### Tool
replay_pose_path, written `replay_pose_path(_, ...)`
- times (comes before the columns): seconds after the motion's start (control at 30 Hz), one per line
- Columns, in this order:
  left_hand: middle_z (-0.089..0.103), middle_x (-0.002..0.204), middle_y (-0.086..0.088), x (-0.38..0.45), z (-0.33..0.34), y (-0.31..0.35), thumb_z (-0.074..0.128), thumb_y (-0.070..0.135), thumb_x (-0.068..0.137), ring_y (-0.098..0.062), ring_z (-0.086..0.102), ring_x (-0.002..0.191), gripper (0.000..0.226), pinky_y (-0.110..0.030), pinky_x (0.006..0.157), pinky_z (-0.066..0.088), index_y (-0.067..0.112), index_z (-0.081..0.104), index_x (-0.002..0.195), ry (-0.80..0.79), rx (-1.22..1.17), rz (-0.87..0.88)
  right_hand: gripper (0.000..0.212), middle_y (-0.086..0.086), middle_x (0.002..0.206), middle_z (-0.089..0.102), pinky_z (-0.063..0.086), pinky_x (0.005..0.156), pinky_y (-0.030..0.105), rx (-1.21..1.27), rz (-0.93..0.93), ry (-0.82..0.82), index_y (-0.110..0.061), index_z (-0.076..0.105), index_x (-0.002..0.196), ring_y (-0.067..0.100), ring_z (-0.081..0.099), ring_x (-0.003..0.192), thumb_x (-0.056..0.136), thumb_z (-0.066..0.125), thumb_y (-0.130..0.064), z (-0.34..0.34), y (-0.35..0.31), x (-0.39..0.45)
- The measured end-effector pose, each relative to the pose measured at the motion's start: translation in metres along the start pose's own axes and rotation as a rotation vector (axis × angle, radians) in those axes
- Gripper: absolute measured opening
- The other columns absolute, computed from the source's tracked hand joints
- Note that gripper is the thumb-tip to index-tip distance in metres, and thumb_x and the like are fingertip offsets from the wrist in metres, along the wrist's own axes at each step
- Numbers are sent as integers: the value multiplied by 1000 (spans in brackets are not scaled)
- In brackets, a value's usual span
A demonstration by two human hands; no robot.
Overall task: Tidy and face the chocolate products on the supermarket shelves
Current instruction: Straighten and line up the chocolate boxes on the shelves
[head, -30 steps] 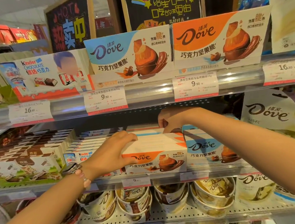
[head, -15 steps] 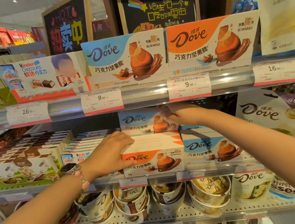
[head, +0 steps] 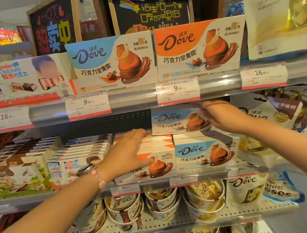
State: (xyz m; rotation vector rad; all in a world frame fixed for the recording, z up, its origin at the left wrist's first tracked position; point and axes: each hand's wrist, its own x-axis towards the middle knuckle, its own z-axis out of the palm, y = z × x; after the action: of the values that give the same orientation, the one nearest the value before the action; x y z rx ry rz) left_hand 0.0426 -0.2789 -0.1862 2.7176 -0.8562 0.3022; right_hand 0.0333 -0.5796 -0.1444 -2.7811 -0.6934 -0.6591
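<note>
While our right hand (head: 218, 117) pinches the blue box (head: 175, 121) by its right end, thumb in front and fingers over the top, the box stands face-out just under the upper shelf rail (head: 134, 97) and above the blue stack (head: 204, 152), so the likeliest trouble is that rail: lift a little more and the box's top edge catches the price tags hanging there. We judge a one-ended hold also lets the far end sag or swing, and it could knock the stack below out of line. Our left hand (head: 128, 154) lies flat, fingers straight, on the orange stack (head: 152, 159), pressing it; if that hand slips forward, the front box could slide over the shelf lip (head: 155, 185) toward the tubs (head: 162, 203) beneath. Room is tight upward and to the right, where the Dove bag (head: 276, 113) hangs close beside our wrist. The dark gap to the left of the held box, above the orange stack, is the open space for moving.
</note>
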Motion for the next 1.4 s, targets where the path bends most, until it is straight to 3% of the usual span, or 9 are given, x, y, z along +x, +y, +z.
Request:
replay_pose_path(0.1,23,152,1,11,2,17,78,49,63,-15,27,137,113,-27,110,26,18,9,147,-30,-130,-41,50,12,129,56,46,91,38,39,63,-62,-20,31,142,30,53,116,94,45,-18,-7,9,-8)
replay_pose_path(0.2,5,156,4,22,3,31,81,41,63,-12,16,141,124,-19,106,17,24,-8,147,-32,-199,-2,49,9,136,50,42,92,32,87,105,-92,-19,32,141,26,50,119,94,46,-15,-8,16,-13)
replay_pose_path(0.33,0,154,10,34,7,46,83,34,62,-6,7,139,126,-20,103,18,33,-13,144,-51,-221,56,43,7,135,51,44,89,32,89,173,-107,-21,34,137,25,52,117,96,43,-18,-9,28,-21)
replay_pose_path(0.6,17,151,5,51,18,56,84,35,61,-13,24,134,112,-23,100,28,28,7,143,-82,-193,78,40,7,136,49,35,88,17,67,173,-157,-14,34,136,18,49,122,97,42,-14,-13,40,-28)
replay_pose_path(0.7,20,149,7,54,19,55,84,36,61,-10,24,133,114,-30,107,32,30,6,143,-89,-199,111,39,8,136,49,39,94,23,69,176,-161,-15,33,136,19,49,122,97,40,-17,-11,41,-28)
replay_pose_path(0.8,19,142,21,56,18,55,83,31,62,5,25,125,117,-20,105,31,39,-1,143,-59,-324,114,40,9,131,52,43,95,29,72,191,-182,-15,34,135,21,51,119,96,43,-13,-10,39,-29)
replay_pose_path(0.93,29,131,25,56,19,56,80,23,68,15,37,109,105,-4,84,38,45,5,138,-38,-443,86,37,12,128,54,46,93,38,54,234,-210,-14,36,132,24,53,114,96,41,-14,-9,39,-31)
replay_pose_path(1.27,39,124,19,61,25,56,82,12,66,2,49,104,102,-11,77,49,37,15,139,-45,-623,23,35,9,121,57,33,77,19,18,203,-154,-13,37,133,20,55,104,98,38,-18,-23,30,-26)
replay_pose_path(1.4,41,133,10,62,27,52,83,13,64,-11,46,122,101,-34,92,51,39,18,137,-61,-668,25,33,6,116,57,34,75,19,54,219,-154,-14,37,131,12,52,92,99,38,-18,-25,27,-25)
